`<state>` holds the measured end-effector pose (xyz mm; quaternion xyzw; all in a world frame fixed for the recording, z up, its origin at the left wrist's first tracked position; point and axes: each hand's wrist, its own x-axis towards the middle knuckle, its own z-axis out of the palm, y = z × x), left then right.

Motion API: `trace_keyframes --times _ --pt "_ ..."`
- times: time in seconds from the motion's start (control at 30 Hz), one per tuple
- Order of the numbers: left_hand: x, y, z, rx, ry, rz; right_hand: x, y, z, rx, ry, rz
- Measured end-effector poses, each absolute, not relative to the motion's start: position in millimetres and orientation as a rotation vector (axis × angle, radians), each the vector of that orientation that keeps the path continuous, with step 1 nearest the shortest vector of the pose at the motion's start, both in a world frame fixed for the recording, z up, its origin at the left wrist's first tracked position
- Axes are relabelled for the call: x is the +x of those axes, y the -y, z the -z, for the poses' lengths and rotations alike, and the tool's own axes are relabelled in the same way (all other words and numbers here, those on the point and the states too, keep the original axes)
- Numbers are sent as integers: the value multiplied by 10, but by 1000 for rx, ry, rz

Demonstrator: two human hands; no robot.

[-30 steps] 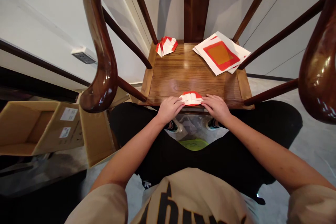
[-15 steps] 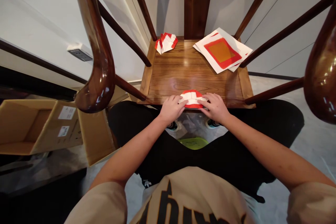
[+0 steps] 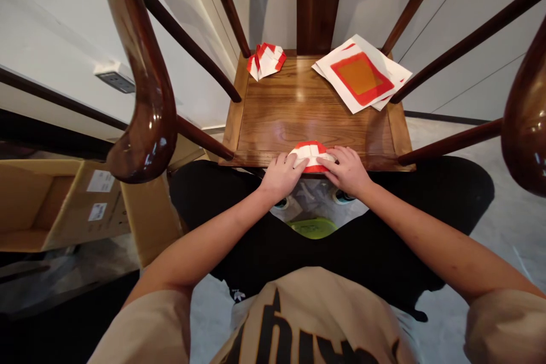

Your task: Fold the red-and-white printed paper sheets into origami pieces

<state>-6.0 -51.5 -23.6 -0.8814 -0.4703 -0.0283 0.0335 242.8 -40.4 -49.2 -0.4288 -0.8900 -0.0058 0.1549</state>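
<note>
A folded red and white paper lies at the front edge of the wooden chair seat. My left hand grips its left side, thumb reaching over the paper toward the middle. On its right side my right hand holds it with thumb and fingers. Another folded red and white paper rests at the back left of the seat. Flat white sheets with a red and orange square are stacked at the back right.
Curved armrests and dark spindles frame the seat on both sides. Open cardboard boxes stand on the floor at the left. A green container sits below, between the legs.
The view has shifted slightly. My left thumb has moved inward over the folded paper, closer to my right hand. Both hands keep hold of the paper.
</note>
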Motion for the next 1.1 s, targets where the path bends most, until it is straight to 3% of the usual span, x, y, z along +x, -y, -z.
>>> trace_keyframes --times 0.33,0.87,1.1 --pt "-26 551 221 -2706 1480 73 2379 435 515 -1238 2564 109" --pt "-68 553 230 -2662 1384 441 2373 449 503 -1209 2563 64" --pt "-42 514 251 -2737 1287 404 2375 428 501 -1201 2561 54"
